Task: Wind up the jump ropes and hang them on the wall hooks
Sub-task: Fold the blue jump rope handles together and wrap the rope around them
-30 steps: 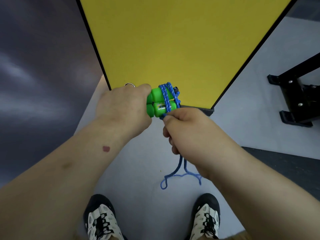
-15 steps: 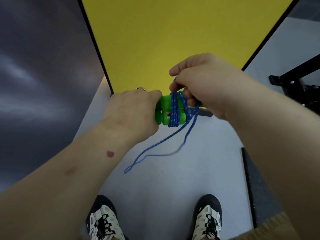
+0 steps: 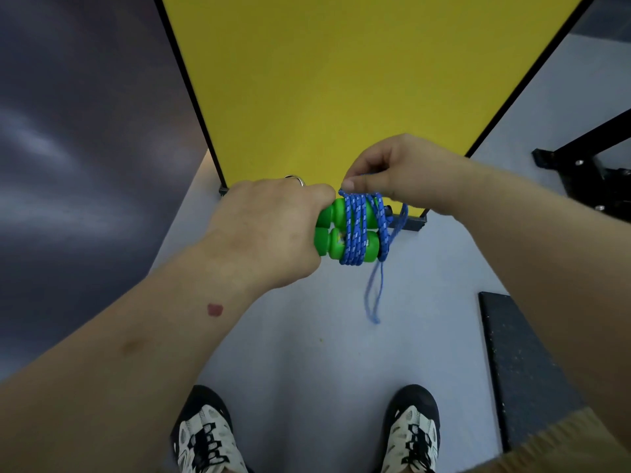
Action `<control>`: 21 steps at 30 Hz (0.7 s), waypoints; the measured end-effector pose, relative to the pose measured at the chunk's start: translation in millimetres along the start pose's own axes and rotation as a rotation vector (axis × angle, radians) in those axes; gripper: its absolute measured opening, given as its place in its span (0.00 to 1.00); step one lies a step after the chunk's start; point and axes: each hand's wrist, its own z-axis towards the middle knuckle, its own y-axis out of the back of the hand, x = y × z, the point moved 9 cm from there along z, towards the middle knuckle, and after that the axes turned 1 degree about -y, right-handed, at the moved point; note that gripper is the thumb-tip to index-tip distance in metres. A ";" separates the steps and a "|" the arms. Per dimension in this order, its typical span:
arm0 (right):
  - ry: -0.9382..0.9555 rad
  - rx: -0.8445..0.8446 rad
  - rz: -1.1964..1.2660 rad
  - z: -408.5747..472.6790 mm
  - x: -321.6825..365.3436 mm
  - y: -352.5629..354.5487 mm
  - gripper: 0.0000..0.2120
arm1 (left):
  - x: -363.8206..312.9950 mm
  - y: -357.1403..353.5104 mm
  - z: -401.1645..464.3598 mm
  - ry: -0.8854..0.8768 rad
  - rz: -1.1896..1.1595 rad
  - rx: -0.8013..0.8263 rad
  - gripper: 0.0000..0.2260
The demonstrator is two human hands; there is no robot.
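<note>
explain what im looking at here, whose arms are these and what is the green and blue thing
There is no machine here. The picture comes from a camera worn on a person's head, looking forward and down, so you see that person's own arms and, at the bottom, their shoes on a pale floor.

The left hand grips two green jump rope handles held side by side. The blue rope is wound several times around the handles. The right hand pinches the rope just above the coils, and a short loop of loose rope hangs below.

Ahead stands a yellow panel with a dark frame. A black metal stand is at the right edge and a dark mat lies on the floor. No wall hooks are in view.
</note>
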 end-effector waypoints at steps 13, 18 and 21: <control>-0.175 -0.026 0.160 -45.5 -35.5 -79.9 0.15 | 20.9 -1.5 4.1 0.150 -0.081 -0.076 0.11; -0.116 -0.081 0.028 -67.4 -8.3 -89.2 0.16 | 27.6 -2.7 4.3 0.181 -0.048 -0.084 0.12; -0.079 -0.077 -0.074 -78.5 6.6 -90.5 0.14 | 30.8 -5.7 2.8 0.205 -0.044 -0.066 0.12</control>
